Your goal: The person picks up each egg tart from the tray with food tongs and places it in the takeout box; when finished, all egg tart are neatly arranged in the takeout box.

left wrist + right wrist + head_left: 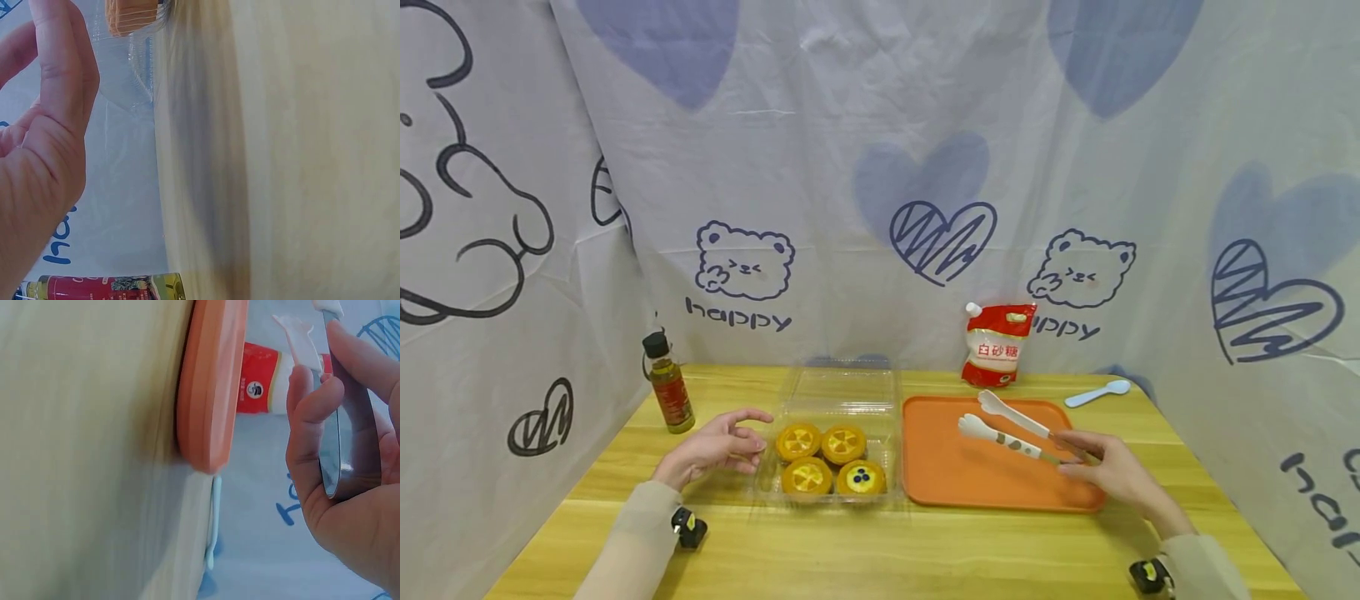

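Observation:
My right hand (1108,471) holds a pair of food tongs (1011,442) above the right part of an orange tray (940,483). The tongs' white paw-shaped tips point left and stand apart with nothing between them. In the right wrist view my fingers (312,412) curl round the metal bend of the tongs (359,444). A clear plastic box (887,425) with its lid raised holds several egg tarts (807,477); one tart (861,478) bears dark berries. Left of the box hovers my left hand (722,446), fingers loosely bent and holding nothing.
An oil bottle (670,387) with a black cap stands at the left back. Behind the tray is a red and white sugar bag (997,346). A pale blue spoon (1097,393) lies at the right back. Cloth walls (827,292) border the wooden table (835,554).

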`<state>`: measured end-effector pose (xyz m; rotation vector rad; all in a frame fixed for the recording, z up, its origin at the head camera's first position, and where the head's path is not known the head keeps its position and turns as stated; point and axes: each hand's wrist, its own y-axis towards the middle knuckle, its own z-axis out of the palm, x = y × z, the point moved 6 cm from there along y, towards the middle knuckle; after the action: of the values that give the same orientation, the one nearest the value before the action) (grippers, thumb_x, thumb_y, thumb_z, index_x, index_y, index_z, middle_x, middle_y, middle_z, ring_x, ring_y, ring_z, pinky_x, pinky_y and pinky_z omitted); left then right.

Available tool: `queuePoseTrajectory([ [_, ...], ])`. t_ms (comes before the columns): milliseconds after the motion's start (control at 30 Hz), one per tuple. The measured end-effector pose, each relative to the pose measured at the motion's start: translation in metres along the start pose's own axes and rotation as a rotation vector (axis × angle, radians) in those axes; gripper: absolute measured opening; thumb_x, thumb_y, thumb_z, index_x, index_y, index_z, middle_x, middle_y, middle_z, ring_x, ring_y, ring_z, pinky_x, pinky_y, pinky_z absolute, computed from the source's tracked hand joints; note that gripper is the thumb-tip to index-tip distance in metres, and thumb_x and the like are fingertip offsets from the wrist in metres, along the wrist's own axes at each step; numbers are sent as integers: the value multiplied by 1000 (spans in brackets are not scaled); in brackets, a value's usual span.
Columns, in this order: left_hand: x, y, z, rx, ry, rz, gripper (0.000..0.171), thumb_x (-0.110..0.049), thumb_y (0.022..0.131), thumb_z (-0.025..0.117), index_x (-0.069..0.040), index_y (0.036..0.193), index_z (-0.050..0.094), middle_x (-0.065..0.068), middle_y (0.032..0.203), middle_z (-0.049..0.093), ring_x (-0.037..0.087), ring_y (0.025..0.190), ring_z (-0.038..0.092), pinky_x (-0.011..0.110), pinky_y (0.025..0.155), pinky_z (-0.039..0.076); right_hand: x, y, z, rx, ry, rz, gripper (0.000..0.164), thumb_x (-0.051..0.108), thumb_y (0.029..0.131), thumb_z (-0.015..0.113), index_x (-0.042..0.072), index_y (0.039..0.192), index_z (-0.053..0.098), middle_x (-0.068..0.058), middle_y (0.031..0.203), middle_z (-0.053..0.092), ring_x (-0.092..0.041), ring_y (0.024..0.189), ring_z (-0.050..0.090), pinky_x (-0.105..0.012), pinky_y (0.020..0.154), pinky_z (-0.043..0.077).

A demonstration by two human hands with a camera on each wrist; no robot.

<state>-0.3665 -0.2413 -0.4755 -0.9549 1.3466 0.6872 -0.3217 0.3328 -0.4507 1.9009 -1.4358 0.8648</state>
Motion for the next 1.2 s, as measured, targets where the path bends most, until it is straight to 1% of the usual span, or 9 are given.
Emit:
queuePoseTrajectory([
  [100, 0, 0, 0, 3, 2, 0, 63, -5, 95, 61, 3, 146, 26, 17, 99, 67, 19, 75, 66, 37, 73, 62, -3, -3, -4, -25, -6, -1, 56, 23, 89, 73, 3, 138, 54, -18, 139, 57, -40, 130, 49, -37, 101, 51],
  [400, -1, 0, 0, 2, 3, 1, 62, -5, 95, 60, 3, 146, 26, 17, 99, 67, 19, 74, 66, 37, 72, 62, -13, -6, -10, -32, -28, 47, 56, 25, 88, 74, 2, 135, 55, -20, 140, 55, -33, 121, 54, -18, 87, 49],
  [500, 0, 0, 0, 1, 4, 1, 61, -5, 95, 60, 3, 146, 26, 17, 99, 67, 19, 74, 66, 37, 72, 62, -15, -8, -12, -46, -16, 32, 54, 22, 89, 73, -2, 134, 55, -22, 139, 54, -40, 124, 53, -33, 96, 53],
  [633, 0, -1, -1, -3, 1, -3, 59, -4, 96, 60, 1, 146, 28, 18, 99, 67, 19, 74, 66, 36, 72, 62, -21, -11, -15, -57, -26, 16, 53, 21, 90, 72, -2, 134, 54, -24, 141, 51, -44, 131, 47, -52, 104, 44],
  [733, -1, -2, -1, -3, 6, -3, 58, -4, 96, 59, 1, 145, 29, 18, 99, 67, 19, 74, 66, 36, 72, 62, -26, -13, -19, -66, -56, 21, 54, 22, 90, 72, -2, 135, 54, -24, 143, 50, -45, 132, 45, -41, 100, 51],
  [867, 0, -1, -1, 1, 13, -1, 59, -3, 96, 58, 2, 146, 27, 18, 99, 67, 19, 74, 66, 36, 72, 62, -34, -17, -24, -79, -53, 73, 58, 23, 90, 71, -1, 139, 51, -25, 142, 51, -45, 134, 41, -21, 80, 52],
  [1000, 1, 0, -1, 3, 15, 1, 60, -3, 96, 59, 3, 146, 26, 19, 100, 67, 19, 74, 67, 36, 72, 62, -39, -23, -28, -88, -10, 141, 65, 26, 91, 71, -2, 143, 45, -28, 138, 52, -25, 109, 63, -25, 59, 51],
  [1100, 0, 0, 0, 2, 11, 2, 60, -3, 96, 59, 3, 146, 26, 19, 100, 67, 19, 74, 67, 36, 72, 62, -41, -27, -32, -103, -16, 159, 67, 28, 90, 71, -3, 144, 45, -29, 135, 54, -4, 84, 57, -28, 54, 50],
  [1200, -1, -1, 0, -1, 3, 0, 60, -3, 95, 60, 2, 145, 27, 19, 100, 67, 19, 75, 66, 36, 72, 62, -44, -31, -35, -118, -12, 163, 66, 27, 90, 71, -3, 143, 45, -29, 134, 55, -3, 76, 54, -28, 56, 51],
])
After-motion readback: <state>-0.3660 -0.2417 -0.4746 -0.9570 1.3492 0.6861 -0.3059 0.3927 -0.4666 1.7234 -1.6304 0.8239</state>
